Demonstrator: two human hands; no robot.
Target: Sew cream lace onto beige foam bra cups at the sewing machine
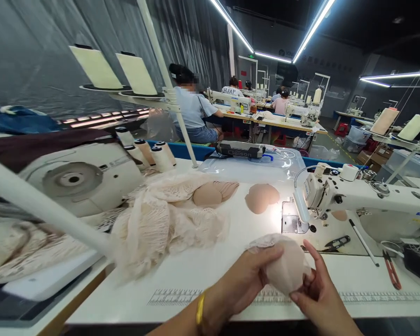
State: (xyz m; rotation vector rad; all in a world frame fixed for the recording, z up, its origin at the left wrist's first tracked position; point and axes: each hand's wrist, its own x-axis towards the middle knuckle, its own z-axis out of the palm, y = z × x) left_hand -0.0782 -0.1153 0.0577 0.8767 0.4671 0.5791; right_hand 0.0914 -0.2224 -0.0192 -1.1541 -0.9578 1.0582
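A beige bra cup point(287, 268) with pale lace along its upper left edge is held over the front of the white table. My left hand point(247, 275) grips it from the left, thumb on top and fingers underneath. At its right edge my right hand point(318, 289) pinches the rim between thumb and fingers, with the index finger raised. Just beyond the hands stands the sewing machine point(315, 191), its lamp lighting the needle plate point(294, 221). Another beige cup point(262, 198) lies flat left of that plate.
Cream lace pieces point(168, 224) are heaped to the left, with a beige cup point(208, 193) among them. Thread snips point(338, 243), a white pen point(364, 242) and red-handled snips point(392, 270) lie right. A thread stand pole point(185, 130) rises behind. Co-workers sit farther back.
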